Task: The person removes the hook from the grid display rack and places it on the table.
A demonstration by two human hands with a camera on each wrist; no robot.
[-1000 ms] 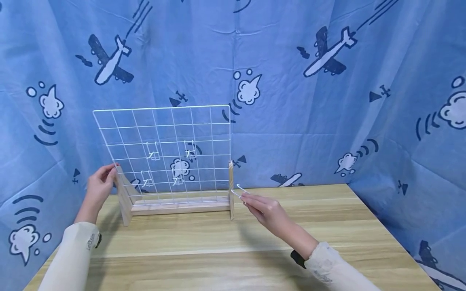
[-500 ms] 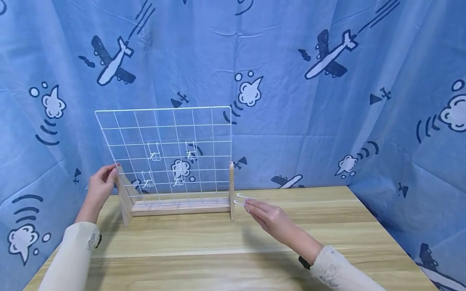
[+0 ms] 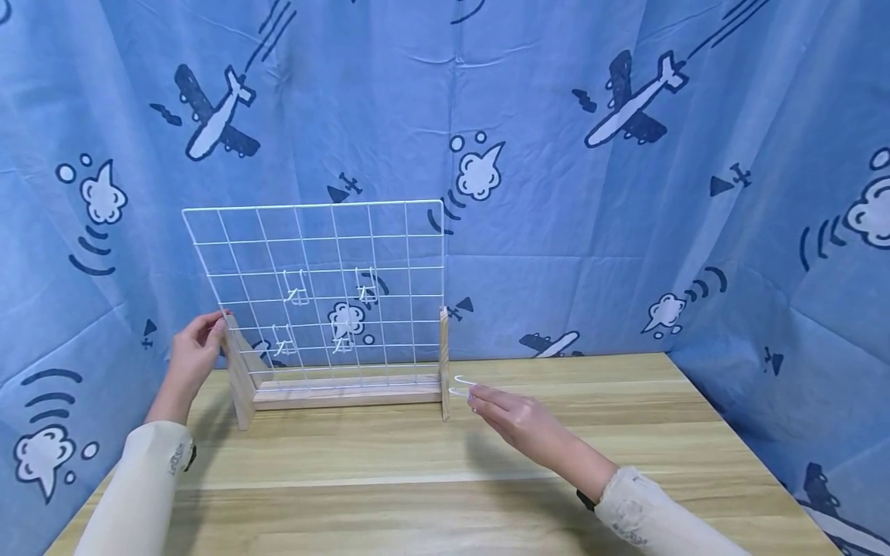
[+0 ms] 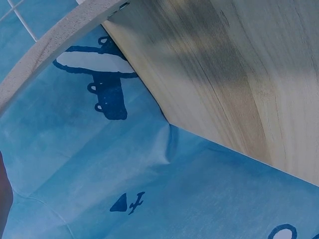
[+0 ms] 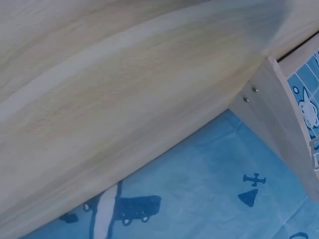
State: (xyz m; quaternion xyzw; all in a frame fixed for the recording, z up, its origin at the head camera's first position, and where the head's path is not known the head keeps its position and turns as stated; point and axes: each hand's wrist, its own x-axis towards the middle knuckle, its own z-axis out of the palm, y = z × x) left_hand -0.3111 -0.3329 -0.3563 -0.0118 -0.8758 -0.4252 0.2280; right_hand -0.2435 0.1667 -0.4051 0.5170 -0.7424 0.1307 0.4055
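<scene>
A white wire grid panel (image 3: 313, 205) leans in a wooden stand (image 3: 348, 398) on the table, left of centre in the head view. Several small white wire hooks (image 3: 298, 296) hang on its lower half. My left hand (image 3: 193, 354) holds the top of the stand's left side board (image 3: 239, 378). Just right of the right side board (image 3: 445, 363), my right hand (image 3: 518, 421) pinches a white wire hook (image 3: 464, 378). Two bent prongs point toward the stand, apart from it; the rest is hidden by my fingers. In the right wrist view, that side board (image 5: 274, 109) shows two screws.
The wood-grain table (image 3: 389, 494) extends in front of the stand and to its right. A blue curtain (image 3: 528, 216) with printed planes and clouds hangs behind and at both sides, close behind the grid.
My right hand has moved slightly down and to the right with the wire hook, whose prongs now lie flatter and lower beside the stand. The left hand keeps its hold on the side board.
</scene>
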